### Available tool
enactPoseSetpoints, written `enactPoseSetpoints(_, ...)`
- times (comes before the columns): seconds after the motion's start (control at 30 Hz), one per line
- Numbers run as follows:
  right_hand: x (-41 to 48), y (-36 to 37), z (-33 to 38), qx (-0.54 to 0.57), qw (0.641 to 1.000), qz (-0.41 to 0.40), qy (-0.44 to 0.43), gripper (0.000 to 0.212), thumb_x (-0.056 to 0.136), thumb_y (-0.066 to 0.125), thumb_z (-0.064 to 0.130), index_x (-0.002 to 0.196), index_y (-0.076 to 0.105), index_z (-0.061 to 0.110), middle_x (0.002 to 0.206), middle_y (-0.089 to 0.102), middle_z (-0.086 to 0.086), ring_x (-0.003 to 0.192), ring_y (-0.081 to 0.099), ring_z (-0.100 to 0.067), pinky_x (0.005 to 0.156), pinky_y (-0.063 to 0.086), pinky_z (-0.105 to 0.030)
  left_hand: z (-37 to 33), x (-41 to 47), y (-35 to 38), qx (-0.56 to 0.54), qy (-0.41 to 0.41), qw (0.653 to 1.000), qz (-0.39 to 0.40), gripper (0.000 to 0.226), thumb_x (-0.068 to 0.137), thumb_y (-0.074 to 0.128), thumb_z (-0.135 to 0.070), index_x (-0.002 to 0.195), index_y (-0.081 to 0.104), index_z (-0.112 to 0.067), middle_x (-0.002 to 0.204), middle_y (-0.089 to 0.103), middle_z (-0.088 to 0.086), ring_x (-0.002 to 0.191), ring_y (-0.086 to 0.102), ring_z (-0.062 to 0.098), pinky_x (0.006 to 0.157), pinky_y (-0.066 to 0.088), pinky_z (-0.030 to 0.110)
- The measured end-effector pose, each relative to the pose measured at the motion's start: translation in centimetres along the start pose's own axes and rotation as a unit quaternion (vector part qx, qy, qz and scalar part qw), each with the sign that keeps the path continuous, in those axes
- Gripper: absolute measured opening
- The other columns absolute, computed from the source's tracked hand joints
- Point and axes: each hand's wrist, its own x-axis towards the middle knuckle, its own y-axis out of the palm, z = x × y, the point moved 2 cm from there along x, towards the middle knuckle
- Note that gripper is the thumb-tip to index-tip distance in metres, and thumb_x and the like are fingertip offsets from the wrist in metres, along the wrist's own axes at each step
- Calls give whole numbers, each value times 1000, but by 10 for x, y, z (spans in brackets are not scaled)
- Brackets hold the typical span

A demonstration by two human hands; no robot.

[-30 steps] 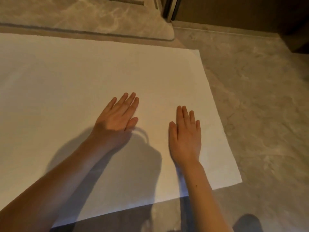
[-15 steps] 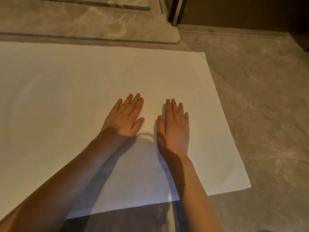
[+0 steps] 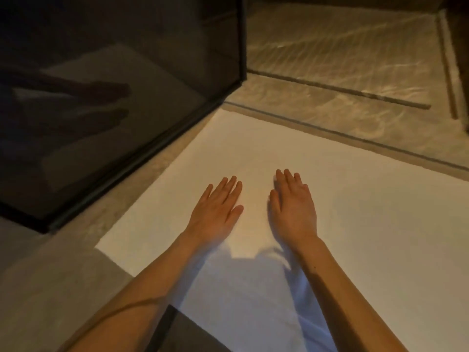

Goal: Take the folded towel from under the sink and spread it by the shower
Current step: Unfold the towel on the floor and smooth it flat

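A white towel (image 3: 368, 224) lies spread flat on the stone floor, its far edge along the low shower threshold (image 3: 355, 135). My left hand (image 3: 215, 209) rests palm down on the towel near its left side, fingers straight and together. My right hand (image 3: 294, 209) lies flat beside it, a short gap between the two. Neither hand holds anything. My forearms cast a shadow over the towel's near part.
A dark glass shower panel (image 3: 114, 97) in a black frame stands at the left and reflects my arms and the towel. The wet shower floor (image 3: 355, 59) lies beyond the threshold. Grey stone floor (image 3: 50, 288) shows at the left of the towel.
The view has swung from the towel's right end to its left end by the glass panel. Both hands stay flat on the towel, side by side, now near its left edge.
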Motion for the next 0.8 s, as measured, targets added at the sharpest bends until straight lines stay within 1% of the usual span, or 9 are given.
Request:
enactPoseSetpoints(0.1, 11, 11, -10, -52, 998, 45, -16, 55, 104, 22, 35, 156, 13, 19, 164, 11, -2, 151, 4, -22, 122, 6, -38, 43, -14, -3, -14, -28, 999, -7, 61, 98, 7, -51, 154, 4, -28, 162, -1, -10, 146, -9, 3, 117, -8, 27)
enactPoseSetpoints(0.17, 9, 13, -17, -68, 996, 50, -18, 57, 104, 22, 37, 156, 12, 19, 164, 10, -2, 151, 3, -22, 122, 4, -36, 72, -19, -7, -12, -86, 996, -24, 58, 101, 14, -46, 155, 7, -24, 162, 2, -6, 148, -3, 8, 119, -3, 30)
enactPoseSetpoints(0.27, 9, 15, -16, -72, 996, 41, -21, 57, 103, 22, 37, 156, 12, 19, 164, 11, -1, 151, 3, -21, 122, 4, -35, 93, -17, -15, 1, -175, 984, -17, 60, 102, 15, -44, 155, 5, -19, 163, 1, 0, 149, -4, 14, 120, -2, 35)
enactPoseSetpoints(0.33, 9, 18, -16, -72, 997, 31, -21, 57, 103, 22, 38, 156, 13, 19, 163, 12, 0, 151, 4, -21, 122, 3, -35, 76, -4, -19, 13, -134, 990, -30, 60, 101, 13, -43, 155, 6, -17, 163, 1, 0, 149, -3, 15, 120, -4, 35)
enactPoseSetpoints(0.4, 8, 19, -17, -70, 997, 12, -4, 58, 102, 22, 39, 156, 13, 19, 163, 11, -1, 151, 3, -20, 122, 1, -35, 41, 18, -19, 7, -36, 998, -49, 61, 99, 10, -44, 155, 9, -19, 163, 5, -2, 148, -2, 11, 118, -6, 32)
enactPoseSetpoints(0.47, 7, 19, -19, -76, 997, -5, 28, 61, 101, 19, 42, 156, 11, 18, 164, 7, -3, 151, 0, -21, 121, -3, -37, 3, 41, -13, -6, 37, 999, -39, 61, 99, 8, -45, 155, 9, -22, 162, 6, -5, 148, -1, 9, 118, -6, 29)
enactPoseSetpoints(0.57, 6, 22, -18, -95, 995, 0, 41, 64, 100, 14, 48, 156, 4, 19, 164, 0, -3, 151, -5, -21, 122, -5, -39, -12, 66, -2, 5, 70, 998, -8, 56, 102, 15, -43, 154, 9, -25, 162, 6, -6, 148, 0, 10, 118, -3, 31)
enactPoseSetpoints(0.7, 6, 21, -19, -88, 995, 10, 42, 65, 100, 13, 50, 156, -1, 21, 164, -6, -1, 150, -10, -20, 122, -5, -41, 42, 78, -8, -17, -38, 999, -6, 56, 103, 18, -38, 155, 6, -22, 163, 3, -4, 148, -2, 10, 119, -2, 33)
enactPoseSetpoints(0.8, 8, 21, -12, -87, 995, 29, 45, 64, 100, 13, 49, 156, -3, 21, 164, -8, -1, 150, -11, -21, 122, -5, -41, 60, 80, -20, 7, -102, 995, 19, 57, 103, 16, -38, 155, 3, -17, 163, -1, 0, 149, -3, 13, 121, -2, 37)
